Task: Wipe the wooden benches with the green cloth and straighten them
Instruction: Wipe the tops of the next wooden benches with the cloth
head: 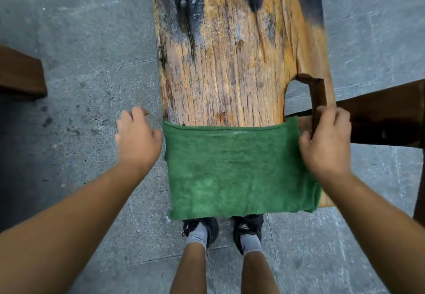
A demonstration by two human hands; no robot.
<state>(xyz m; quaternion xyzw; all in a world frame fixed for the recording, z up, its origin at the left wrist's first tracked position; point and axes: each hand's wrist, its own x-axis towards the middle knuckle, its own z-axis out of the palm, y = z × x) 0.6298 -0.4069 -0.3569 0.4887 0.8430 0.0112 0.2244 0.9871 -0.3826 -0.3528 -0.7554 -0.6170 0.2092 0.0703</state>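
A rough wooden bench (232,63) with dark knots runs away from me down the middle of the head view. The green cloth (236,172) lies spread flat across its near end and covers the full width. My left hand (136,137) hovers at the cloth's left edge with fingers apart, touching it at most with the thumb side. My right hand (326,142) pinches the cloth's right edge next to a notch in the bench.
Grey stone paving (80,75) surrounds the bench. A dark wooden piece (20,75) juts in at the left edge and another dark bench (379,119) at the right. My feet in black shoes (223,229) stand at the bench's near end.
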